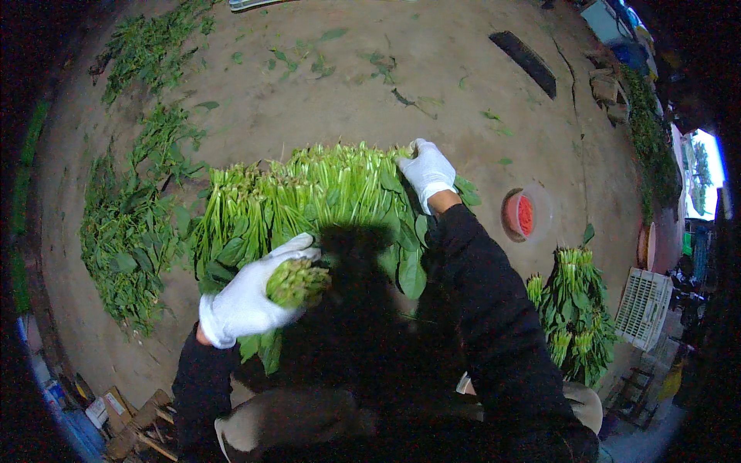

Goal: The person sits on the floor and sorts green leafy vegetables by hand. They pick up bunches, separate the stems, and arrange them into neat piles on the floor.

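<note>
My left hand, in a white glove, is closed around a bundle of leafy green stems, its cut ends facing up and its leaves hanging below. In front of me a wide heap of the same leafy greens lies on the floor, stem ends pointing away from me. At the heap's far right corner is my right hand, also in a white glove, touching the stem ends. Its fingertips are partly hidden, so a grip on any stems cannot be made out. A dark shadow covers the near middle.
Loose greens are scattered at the left. On the right stand a clear tub with red contents, tied bundles of greens and a pale plastic crate. A dark flat strip lies on the concrete floor at the upper right.
</note>
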Tool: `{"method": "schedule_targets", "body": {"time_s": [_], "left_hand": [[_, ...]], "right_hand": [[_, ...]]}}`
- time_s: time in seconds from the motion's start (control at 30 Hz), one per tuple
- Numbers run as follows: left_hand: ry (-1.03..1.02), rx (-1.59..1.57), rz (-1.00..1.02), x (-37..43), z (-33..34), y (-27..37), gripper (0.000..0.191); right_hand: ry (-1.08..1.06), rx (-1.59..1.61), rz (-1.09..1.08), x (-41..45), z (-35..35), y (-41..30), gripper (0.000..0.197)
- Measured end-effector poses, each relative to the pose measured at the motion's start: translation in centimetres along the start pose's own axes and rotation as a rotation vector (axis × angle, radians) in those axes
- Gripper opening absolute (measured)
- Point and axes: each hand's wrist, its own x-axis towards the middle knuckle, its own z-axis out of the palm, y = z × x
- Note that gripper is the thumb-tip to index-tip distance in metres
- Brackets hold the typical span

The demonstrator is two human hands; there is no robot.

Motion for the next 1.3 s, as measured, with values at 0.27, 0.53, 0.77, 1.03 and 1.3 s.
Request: {"method": "schedule_targets", "body": {"time_s": [0.27, 0.53, 0.77, 1.03, 1.3], "left_hand": [[-0.017, -0.323, 0.14, -1.3, 1.0, 3.8, 0.071], [0.088, -0.341, -0.075, -0.1, 1.9, 4.2, 0.064], [0.523, -0.427, -0.012, -0.1, 3.5, 2.3, 0.039], [0.666, -0.474, 0.146, -2.4, 4.6, 2.3, 0.048], [0.749, -0.73, 0.231, -2.8, 6.3, 2.0, 0.049]], "right_hand": [[0.231, 1.417, 0.024, -7.9, -4.4, 3.3, 0.01], [0.05, 1.255, 0.156, -11.0, -11.5, 3.6, 0.03], [-0.282, 0.878, -0.243, -15.9, -7.1, -6.8, 0.032], [-0.089, 1.11, -0.413, -19.6, -6.6, -12.9, 0.023], [-0.104, 1.22, -0.305, -22.2, -7.1, -13.9, 0.023]]}}
